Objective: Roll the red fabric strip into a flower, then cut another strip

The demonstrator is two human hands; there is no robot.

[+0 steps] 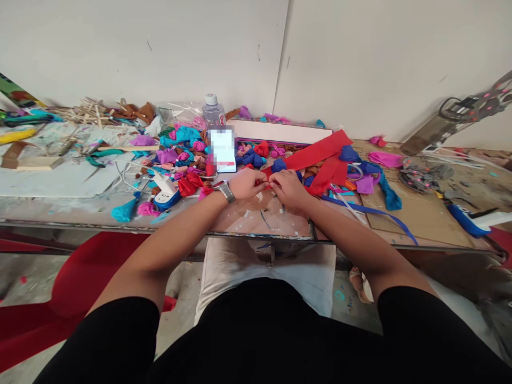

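My left hand (pixel 247 184), with a metal watch on its wrist, and my right hand (pixel 288 188) meet above the table's front part. Their thumbs and fingertips pinch a small part of red strip material, mostly hidden by the fingers. Behind and to the right of my right hand lie wide red strips (pixel 318 154), cloth or crepe paper; whether they join the pinched part I cannot tell. Just beyond my left hand a lit phone (pixel 223 151) leans in front of a clear bottle (pixel 214 112). Rolled and crumpled coloured pieces (pixel 186 154) spread around it.
A white and blue power socket (pixel 167 196) with a plug sits at left. Pliers (pixel 100 156) and wooden sticks (pixel 90 112) lie farther left. On the right are cardboard (pixel 416 218), a blue ribbon (pixel 376 213) and a dark bottle (pixel 426 128). Red material (pixel 96 272) hangs below the table.
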